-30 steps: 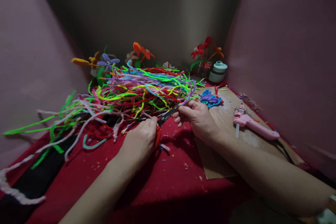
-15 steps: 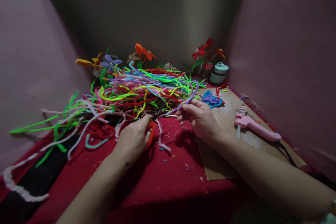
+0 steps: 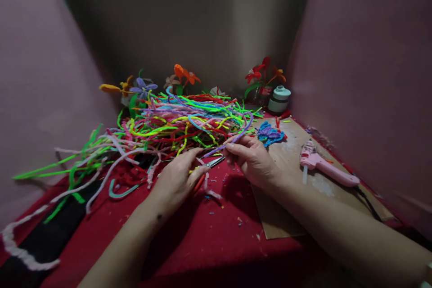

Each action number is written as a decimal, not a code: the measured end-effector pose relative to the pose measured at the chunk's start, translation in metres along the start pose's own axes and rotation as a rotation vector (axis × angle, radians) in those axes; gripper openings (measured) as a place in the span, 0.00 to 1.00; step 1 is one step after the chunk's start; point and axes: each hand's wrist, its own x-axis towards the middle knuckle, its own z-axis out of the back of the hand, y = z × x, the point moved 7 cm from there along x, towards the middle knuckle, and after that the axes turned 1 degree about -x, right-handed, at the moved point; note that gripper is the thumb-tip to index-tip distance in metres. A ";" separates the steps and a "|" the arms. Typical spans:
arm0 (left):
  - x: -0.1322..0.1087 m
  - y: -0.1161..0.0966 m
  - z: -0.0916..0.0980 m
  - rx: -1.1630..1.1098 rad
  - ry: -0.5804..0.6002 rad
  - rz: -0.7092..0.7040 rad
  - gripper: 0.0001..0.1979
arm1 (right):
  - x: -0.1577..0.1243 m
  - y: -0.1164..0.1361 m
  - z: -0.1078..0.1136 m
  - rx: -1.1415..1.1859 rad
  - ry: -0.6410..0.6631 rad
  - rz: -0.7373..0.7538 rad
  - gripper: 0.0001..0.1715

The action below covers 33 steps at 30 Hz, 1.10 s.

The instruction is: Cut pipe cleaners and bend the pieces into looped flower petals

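My left hand (image 3: 180, 173) is closed around the handles of a pair of scissors (image 3: 214, 162), whose metal blades point right toward my other hand. Pinched between the fingers of my right hand (image 3: 251, 157) is a purple pipe cleaner (image 3: 243, 132); it arcs up toward the pile and its lower end lies just above the scissor blades. A big heap of colourful pipe cleaners (image 3: 189, 117) lies right behind both hands. Below the scissors, a short pale pink piece (image 3: 213, 194) rests on the red cloth (image 3: 189, 243) among tiny clippings.
On the right, a brown board (image 3: 283, 216) carries a pink hot glue gun (image 3: 329, 166) with its cord and a blue-purple pipe cleaner flower (image 3: 270, 133). A pale green jar (image 3: 279, 100) and red flowers (image 3: 255, 74) stand behind. Orange and violet flowers (image 3: 143, 85) are at back left.
The scissors have turned so their blades now point right, near the purple pipe cleaner's lower end. My left hand has shifted slightly; my right hand still pinches the purple piece.
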 end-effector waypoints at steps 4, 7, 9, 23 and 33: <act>0.001 -0.020 -0.001 -0.441 0.010 0.092 0.16 | -0.002 -0.002 -0.005 -0.052 0.047 -0.025 0.04; 0.001 -0.027 -0.002 -0.535 0.007 0.123 0.15 | -0.002 -0.003 -0.007 -0.018 0.046 -0.031 0.05; 0.000 -0.026 -0.006 -0.593 0.046 0.152 0.14 | -0.001 -0.002 -0.006 0.044 0.035 -0.025 0.05; -0.013 -0.011 -0.016 -0.608 0.354 0.224 0.17 | 0.005 0.005 0.006 0.120 -0.054 -0.049 0.07; -0.008 -0.001 0.001 -0.453 0.195 0.200 0.15 | 0.002 0.010 0.004 -0.009 -0.092 -0.013 0.09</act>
